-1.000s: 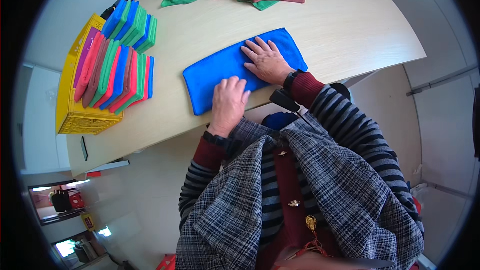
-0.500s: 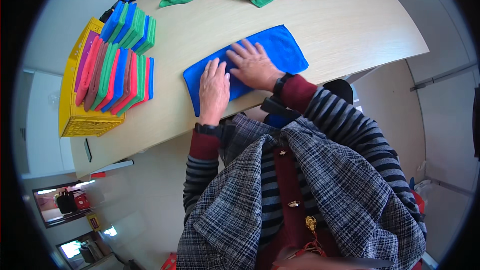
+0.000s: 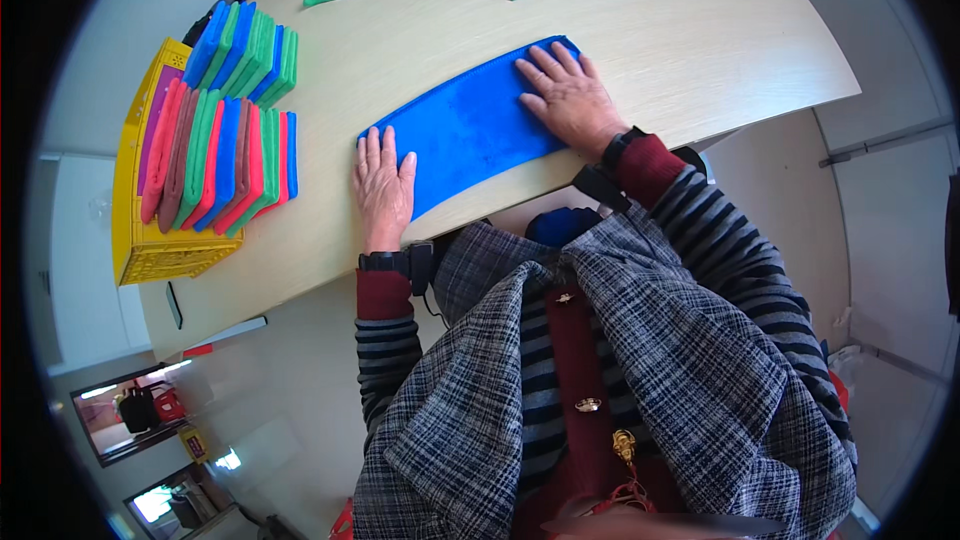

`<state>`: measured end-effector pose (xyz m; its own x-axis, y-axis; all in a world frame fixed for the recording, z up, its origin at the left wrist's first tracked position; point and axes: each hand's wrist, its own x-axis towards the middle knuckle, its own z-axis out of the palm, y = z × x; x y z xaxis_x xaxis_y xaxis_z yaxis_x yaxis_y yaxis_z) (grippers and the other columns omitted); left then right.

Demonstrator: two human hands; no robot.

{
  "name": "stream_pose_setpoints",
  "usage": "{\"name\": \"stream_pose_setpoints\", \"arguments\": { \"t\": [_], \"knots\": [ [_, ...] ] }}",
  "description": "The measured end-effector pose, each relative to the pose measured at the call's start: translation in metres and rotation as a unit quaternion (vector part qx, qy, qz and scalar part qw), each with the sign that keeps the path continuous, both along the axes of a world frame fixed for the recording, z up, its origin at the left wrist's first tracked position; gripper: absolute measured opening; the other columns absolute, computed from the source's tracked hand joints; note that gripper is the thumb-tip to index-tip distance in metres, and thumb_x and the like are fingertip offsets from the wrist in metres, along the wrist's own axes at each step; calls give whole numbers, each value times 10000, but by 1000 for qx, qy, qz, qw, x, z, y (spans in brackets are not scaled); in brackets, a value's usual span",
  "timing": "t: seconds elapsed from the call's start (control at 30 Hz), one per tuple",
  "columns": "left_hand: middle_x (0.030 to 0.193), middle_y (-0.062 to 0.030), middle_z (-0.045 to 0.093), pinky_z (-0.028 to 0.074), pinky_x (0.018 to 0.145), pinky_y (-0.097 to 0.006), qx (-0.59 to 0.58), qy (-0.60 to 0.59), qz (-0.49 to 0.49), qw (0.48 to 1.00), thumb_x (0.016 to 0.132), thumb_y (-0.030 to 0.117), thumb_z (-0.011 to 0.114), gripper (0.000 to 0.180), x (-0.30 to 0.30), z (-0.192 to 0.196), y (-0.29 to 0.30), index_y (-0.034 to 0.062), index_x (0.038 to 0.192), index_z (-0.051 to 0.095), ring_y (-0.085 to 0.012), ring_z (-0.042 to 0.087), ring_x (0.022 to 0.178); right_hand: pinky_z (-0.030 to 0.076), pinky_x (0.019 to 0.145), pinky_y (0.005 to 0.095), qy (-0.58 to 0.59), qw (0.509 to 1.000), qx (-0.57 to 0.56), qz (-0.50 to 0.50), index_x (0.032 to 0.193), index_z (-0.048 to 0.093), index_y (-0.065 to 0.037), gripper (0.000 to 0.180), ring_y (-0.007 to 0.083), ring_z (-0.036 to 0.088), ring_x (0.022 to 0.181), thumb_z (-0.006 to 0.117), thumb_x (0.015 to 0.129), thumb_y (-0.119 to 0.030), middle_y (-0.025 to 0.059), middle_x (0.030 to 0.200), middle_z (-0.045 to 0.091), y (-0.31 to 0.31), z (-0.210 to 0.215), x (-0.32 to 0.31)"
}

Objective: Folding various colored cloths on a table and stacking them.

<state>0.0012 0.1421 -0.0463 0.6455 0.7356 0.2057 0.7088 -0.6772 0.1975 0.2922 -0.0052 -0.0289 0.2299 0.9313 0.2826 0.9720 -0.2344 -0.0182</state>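
Pale wood-grain table [image 3: 700, 60], white panels [image 3: 890, 220] at right (slightly bowed), light floor [image 3: 310, 370], bright patch [image 3: 154, 503] lower left

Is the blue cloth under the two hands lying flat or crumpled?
Flat: the blue cloth makes a smooth, long strip on the table, left hand on one end, right hand on the other.

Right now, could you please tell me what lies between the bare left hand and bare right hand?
The head view shows the middle of a flat, blue, rectangular cloth between the left hand and right hand.
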Motion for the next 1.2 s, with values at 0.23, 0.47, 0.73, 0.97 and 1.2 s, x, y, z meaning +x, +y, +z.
{"name": "stream_pose_setpoints", "arguments": {
  "t": [0.23, 0.47, 0.73, 0.97, 1.2],
  "knots": [
    [1565, -181, 348, 259, 1163, -513, 26, -25, 54, 998, 1027, 470, 431, 620, -16, 2, -4, 71, 1500, 389, -372, 319, 1438, 224, 1190, 522, 36, 997, -32, -56, 1514, 395, -150, 541, 334, 279, 1476, 391, 1045, -420, 110, 1585, 346, -23, 0, 35],
    [1162, -221, 630, 431, 973, -496, 12, -17, 204, 979, 929, 387, 626, 433, -12, 23, -23, 2, 1127, 624, -418, 573, 1060, 214, 1189, 545, -53, 997, -43, -35, 1509, 394, -106, 589, 347, 273, 1478, 409, 1032, -451, 124, 1584, 345, -18, 17, 1],
    [1057, -133, 687, 511, 871, -395, -247, -285, 164, 912, 896, 148, 683, 251, -18, 4, 11, -6, 1085, 622, -269, 656, 929, 160, 1204, 551, 74, 994, -10, 82, 1525, 363, -68, 712, 357, 230, 1499, 365, 1017, -567, 142, 1601, 315, 9, 6, -74],
    [1064, -114, 664, 511, 875, -350, -407, -533, 60, 740, 880, 28, 664, 443, -31, 52, 10, -14, 1287, 495, -206, 636, 961, 150, 1205, 554, 65, 993, -34, 96, 1529, 360, -67, 743, 359, 223, 1501, 325, 1014, -602, 142, 1603, 312, 11, 9, -88],
    [1103, -122, 658, 510, 869, -299, -395, -521, -29, 756, 874, 9, 649, 673, 7, 124, -8, -6, 1476, 348, -168, 631, 961, 169, 1200, 550, 59, 993, -18, 100, 1507, 399, -66, 692, 360, 249, 1488, 342, 1025, -560, 153, 1582, 343, 16, 11, -109]
  ]
}}
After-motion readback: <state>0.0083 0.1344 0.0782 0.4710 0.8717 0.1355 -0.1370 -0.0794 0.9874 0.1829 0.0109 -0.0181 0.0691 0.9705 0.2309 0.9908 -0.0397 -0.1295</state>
